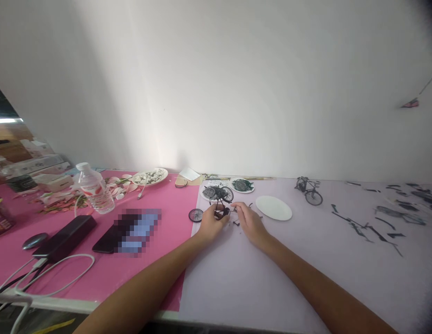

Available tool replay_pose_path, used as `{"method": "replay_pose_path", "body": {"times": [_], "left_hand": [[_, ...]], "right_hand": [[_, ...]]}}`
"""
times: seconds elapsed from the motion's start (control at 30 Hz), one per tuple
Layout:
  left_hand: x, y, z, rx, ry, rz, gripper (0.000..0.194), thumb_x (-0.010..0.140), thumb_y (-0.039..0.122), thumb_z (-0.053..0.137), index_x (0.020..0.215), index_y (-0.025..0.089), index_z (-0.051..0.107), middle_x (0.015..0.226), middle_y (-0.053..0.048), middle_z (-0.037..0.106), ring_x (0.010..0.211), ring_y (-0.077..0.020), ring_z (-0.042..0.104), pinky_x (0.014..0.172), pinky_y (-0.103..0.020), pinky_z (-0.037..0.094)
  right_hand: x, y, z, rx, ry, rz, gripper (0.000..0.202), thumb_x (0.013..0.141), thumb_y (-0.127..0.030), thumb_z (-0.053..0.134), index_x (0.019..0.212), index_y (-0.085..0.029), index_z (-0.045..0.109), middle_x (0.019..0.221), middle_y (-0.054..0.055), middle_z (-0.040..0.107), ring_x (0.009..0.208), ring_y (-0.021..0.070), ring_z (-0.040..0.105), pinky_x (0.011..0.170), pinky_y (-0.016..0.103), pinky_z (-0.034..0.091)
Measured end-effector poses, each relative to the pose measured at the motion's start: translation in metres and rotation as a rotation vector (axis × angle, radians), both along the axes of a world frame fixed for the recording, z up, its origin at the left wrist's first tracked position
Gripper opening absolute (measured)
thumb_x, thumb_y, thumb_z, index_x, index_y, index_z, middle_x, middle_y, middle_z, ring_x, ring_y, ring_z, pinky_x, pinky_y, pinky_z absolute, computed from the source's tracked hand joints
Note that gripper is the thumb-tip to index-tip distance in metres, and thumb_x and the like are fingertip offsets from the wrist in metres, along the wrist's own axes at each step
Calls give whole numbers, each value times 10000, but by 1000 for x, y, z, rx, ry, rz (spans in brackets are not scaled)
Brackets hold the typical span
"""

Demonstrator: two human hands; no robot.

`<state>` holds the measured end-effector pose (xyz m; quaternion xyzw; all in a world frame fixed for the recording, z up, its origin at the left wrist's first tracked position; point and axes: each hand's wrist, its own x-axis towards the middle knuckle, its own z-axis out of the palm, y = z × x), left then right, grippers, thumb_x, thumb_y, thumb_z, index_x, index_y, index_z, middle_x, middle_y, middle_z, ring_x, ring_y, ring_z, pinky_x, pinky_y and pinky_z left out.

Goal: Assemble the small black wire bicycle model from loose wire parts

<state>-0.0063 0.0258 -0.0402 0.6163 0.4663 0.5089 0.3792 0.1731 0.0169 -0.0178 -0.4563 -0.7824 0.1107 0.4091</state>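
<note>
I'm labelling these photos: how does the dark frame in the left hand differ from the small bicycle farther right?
The dark frame is held in the left hand, while the small bicycle rests on the pale tabletop, untouched.
Fingers partly cover the dark frame; the small bicycle has no hand in front of it.
Both are dark, with thin parts.
</note>
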Motion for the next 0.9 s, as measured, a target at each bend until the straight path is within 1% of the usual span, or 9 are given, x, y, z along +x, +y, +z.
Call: {"method": "replay_pose_path", "body": {"times": [0.07, 0.17, 0.3, 0.43, 0.53, 0.73, 0.83, 0.9], "left_hand": [[0, 0, 1, -1, 0, -2, 285, 761, 198, 739, 1031, 166, 652, 1057, -75, 717, 762, -136, 642, 669, -244, 493], [0, -1, 2, -11, -13, -4, 296, 760, 202, 742, 1039, 162, 650, 1070, -80, 716, 761, -132, 640, 674, -243, 498], [0, -2, 4, -19, -2, 8, 289, 761, 188, 735, 1036, 162, 648, 1070, -80, 714, 758, -132, 644, 674, -245, 499], [0, -2, 2, -13, -18, -1, 282, 768, 196, 731, 1033, 166, 643, 1049, -69, 711, 734, -127, 643, 668, -246, 498], [1, -2, 2, -12, -31, -7, 275, 765, 195, 732, 1022, 165, 640, 1038, -65, 707, 720, -120, 635, 655, -239, 494], [1, -2, 3, -7, -10, -5, 268, 766, 177, 717, 1022, 164, 640, 1036, -63, 705, 734, -120, 628, 664, -239, 493], [1, -2, 3, 9, 0, -4, 256, 767, 182, 716, 1013, 164, 644, 1027, -61, 706, 732, -121, 625, 675, -243, 495], [0, -2, 3, 16, -1, -4, 260, 769, 191, 719, 1017, 163, 645, 1028, -62, 707, 734, -122, 627, 680, -246, 497]], "right_hand": [[0, 0, -1, -18, -5, -16, 300, 1064, -344, 333, 1233, -258, 565, 956, 62, 699, 813, 230, 659, 751, 355, 499], [0, -1, -2, -27, 11, -22, 288, 1049, -363, 371, 1247, -259, 552, 866, 48, 662, 755, 224, 636, 659, 323, 484], [-2, -2, -1, -16, 35, -30, 266, 1021, -361, 436, 1237, -260, 555, 855, 39, 615, 717, 206, 605, 619, 307, 471], [-2, -2, -1, 2, 25, -9, 257, 1004, -315, 457, 1237, -257, 550, 874, 38, 587, 752, 205, 597, 673, 318, 488], [-2, -2, -2, 19, 17, 22, 255, 995, -280, 452, 1230, -251, 549, 927, 51, 588, 798, 208, 595, 727, 332, 502], [-3, -6, 2, 26, 32, 49, 279, 960, -228, 484, 1222, -248, 579, 941, 57, 588, 835, 216, 588, 733, 341, 512], [-3, -7, 7, 26, 16, 97, 222, 987, -239, 462, 1140, -256, 622, 1019, 81, 633, 963, 245, 605, 818, 372, 516], [-3, -7, 7, 30, 17, 101, 226, 1023, -257, 411, 1116, -256, 617, 1059, 84, 652, 1018, 251, 610, 893, 392, 502]]}}
